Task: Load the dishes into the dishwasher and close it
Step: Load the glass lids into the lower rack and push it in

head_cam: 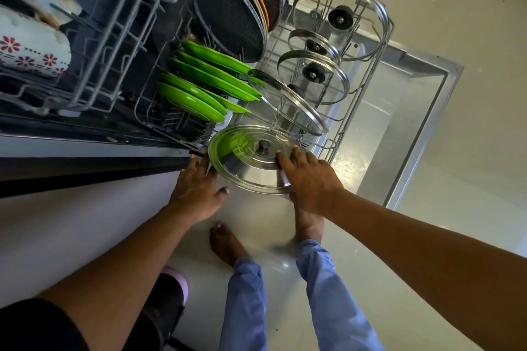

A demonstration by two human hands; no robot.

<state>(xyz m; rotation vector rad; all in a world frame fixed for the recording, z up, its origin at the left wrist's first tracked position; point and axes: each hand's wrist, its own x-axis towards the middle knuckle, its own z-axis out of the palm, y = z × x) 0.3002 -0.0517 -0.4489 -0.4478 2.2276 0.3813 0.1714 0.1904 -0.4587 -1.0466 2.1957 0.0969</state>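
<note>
Lid (251, 162) steel, knob up, tilted | right hand (308, 179) grips its near rim | left hand (196, 188) flat-fingered, touching its left edge | lower rack (336, 134)

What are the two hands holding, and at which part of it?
The right hand holds the steel lid at its near rim, fingers lying on top. The left hand is open at its left edge, gripping nothing.

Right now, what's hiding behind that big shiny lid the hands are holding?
Behind the steel lid, green plates stand in the lower rack, their green reflecting in it. The lid covers the rack's front corner, so nothing can be seen there.
</note>
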